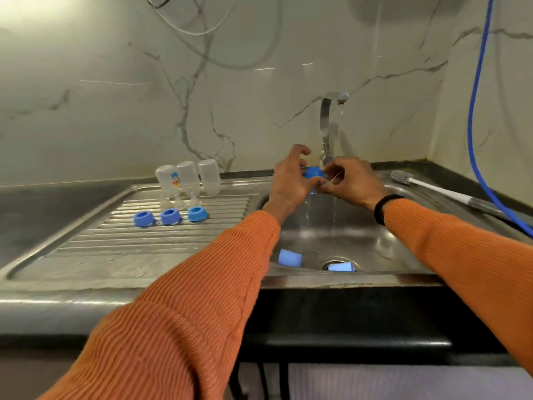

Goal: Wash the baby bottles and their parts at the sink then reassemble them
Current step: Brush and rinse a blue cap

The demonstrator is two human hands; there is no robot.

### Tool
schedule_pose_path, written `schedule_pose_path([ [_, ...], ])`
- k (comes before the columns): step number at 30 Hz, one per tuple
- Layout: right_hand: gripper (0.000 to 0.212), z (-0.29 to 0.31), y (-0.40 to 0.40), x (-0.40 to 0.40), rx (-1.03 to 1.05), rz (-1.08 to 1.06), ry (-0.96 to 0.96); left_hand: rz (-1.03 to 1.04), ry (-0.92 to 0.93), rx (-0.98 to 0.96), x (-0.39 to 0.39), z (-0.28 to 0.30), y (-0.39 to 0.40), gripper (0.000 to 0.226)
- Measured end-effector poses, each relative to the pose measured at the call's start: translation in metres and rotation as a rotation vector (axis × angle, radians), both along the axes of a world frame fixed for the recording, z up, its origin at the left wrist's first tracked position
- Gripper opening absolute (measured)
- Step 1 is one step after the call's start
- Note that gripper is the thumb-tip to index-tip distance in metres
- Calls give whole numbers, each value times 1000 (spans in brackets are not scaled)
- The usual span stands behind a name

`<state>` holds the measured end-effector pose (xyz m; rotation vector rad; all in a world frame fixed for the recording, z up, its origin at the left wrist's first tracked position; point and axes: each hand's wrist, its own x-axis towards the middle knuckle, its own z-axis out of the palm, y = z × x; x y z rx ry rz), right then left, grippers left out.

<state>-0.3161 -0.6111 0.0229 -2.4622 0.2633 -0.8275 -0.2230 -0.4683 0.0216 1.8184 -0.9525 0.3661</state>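
Observation:
Over the sink basin (375, 243), my left hand (288, 180) and my right hand (350, 179) together hold a blue cap (313, 172) under water running from the tap (327, 125). Fingers of both hands curl round it. Two light blue caps (290, 258) lie at the basin's bottom, one over the drain (341, 267). On the draining board (115, 255) stand three clear bottles (187, 180) upside down, with clear teats (180, 204) in front of them. Three blue collar rings (170, 217) sit in a row before those.
A white-handled bottle brush (432, 189) lies on the sink rim to the right. A blue hose (476, 116) hangs down the right wall to the counter. Marble wall stands close behind the tap. A black counter edge (346, 342) runs below the sink.

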Motion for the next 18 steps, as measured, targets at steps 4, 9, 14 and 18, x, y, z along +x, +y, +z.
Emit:
schedule_pose_path([
  [4,36,-3,33,4,-16,15,-56,29,-37,-72,-2,-2,34,40],
  [9,41,4,80,20,92,97,-36,112,-154,4,6,-2,88,25],
  [14,47,16,143,52,160,271,63,174,-47,85,27,9,170,22],
  [18,44,14,196,76,149,413,197,259,14,182,38,12,235,19],
])
